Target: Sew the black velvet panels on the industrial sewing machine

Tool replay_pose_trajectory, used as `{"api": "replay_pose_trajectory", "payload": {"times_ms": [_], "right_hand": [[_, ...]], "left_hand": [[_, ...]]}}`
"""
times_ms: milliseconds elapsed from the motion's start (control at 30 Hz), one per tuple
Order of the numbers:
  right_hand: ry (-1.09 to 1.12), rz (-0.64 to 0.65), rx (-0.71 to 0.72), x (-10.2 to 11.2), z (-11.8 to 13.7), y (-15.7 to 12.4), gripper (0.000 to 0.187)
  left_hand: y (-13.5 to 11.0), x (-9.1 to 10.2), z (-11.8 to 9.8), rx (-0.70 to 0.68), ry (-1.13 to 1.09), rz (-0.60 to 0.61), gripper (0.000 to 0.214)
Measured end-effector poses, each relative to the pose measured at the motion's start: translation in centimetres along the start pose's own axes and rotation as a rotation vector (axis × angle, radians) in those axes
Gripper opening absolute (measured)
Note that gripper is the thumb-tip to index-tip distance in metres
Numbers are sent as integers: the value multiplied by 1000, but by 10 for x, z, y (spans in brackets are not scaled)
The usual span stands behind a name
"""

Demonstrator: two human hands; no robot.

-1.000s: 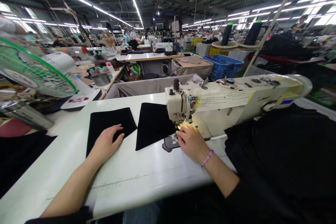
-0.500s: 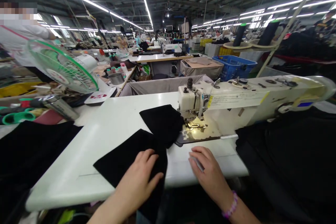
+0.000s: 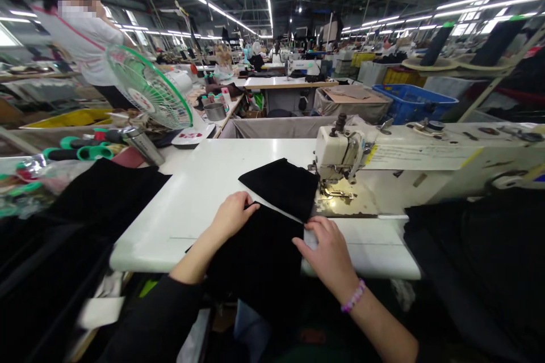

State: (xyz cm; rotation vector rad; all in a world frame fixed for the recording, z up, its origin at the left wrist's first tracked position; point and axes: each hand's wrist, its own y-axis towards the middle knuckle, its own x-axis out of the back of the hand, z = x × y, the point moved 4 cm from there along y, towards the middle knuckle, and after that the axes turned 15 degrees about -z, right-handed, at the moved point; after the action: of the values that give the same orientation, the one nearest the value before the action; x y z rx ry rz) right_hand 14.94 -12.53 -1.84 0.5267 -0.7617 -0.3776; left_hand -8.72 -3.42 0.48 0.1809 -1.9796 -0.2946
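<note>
My left hand [image 3: 233, 216] pinches the upper edge of a black fabric piece [image 3: 259, 255], which hangs over the table's near edge. At that piece's upper right corner is my right hand [image 3: 326, 244], with thumb and fingers apart; the thumb touches the cloth. Just beyond, a second black fabric piece [image 3: 283, 187] lies flat, with a narrow strip of white table between the two. Its right side reaches the needle area of a sewing machine [image 3: 338, 153], whose lamp lights the metal plate. A purple bead bracelet [image 3: 353, 296] circles my right wrist.
More black fabric lies on the left [image 3: 106, 187] and in a dark pile [image 3: 477, 261] on the right. A green-rimmed fan [image 3: 149, 88], a metal flask [image 3: 142, 144] and thread spools stand at the left. A person [image 3: 87, 39] is behind the fan. A blue crate [image 3: 413, 105] stands beyond the machine.
My left hand has gone from lying on the near fabric to pinching its upper edge. That piece has turned and shifted right, and my right hand now meets its corner. The view has swung left.
</note>
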Motion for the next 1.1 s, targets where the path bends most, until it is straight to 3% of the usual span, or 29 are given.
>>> {"api": "replay_pose_trajectory", "payload": {"times_ms": [67,167,233,333,467,667,867,967,1100], "right_hand": [[90,24,-83,-6,2,4,12],[365,71,-393,-12,1,4,11],[589,114,-615,-14,1,0,21],[719,132,-757,-11,1,-2,40],[634,107,-739,-6,-1,0,42],[538,101,-695,-1,-5,6,43],[587,108,-732,-2,-11,10,43],[608,190,-718,-5,-10,12,45],[534,80,-537,2,-8,21,35]], "left_hand": [[-9,3,4,35,-149,-25,20],[-29,14,10,267,-618,-74,26],[-42,22,13,443,-920,-69,35],[-53,33,12,602,-1116,-29,51],[-54,38,10,684,-1145,-2,38],[-49,39,12,621,-1015,-19,34],[-53,32,12,550,-923,138,34],[-53,33,9,520,-866,117,32],[-44,44,6,456,-789,29,35]]}}
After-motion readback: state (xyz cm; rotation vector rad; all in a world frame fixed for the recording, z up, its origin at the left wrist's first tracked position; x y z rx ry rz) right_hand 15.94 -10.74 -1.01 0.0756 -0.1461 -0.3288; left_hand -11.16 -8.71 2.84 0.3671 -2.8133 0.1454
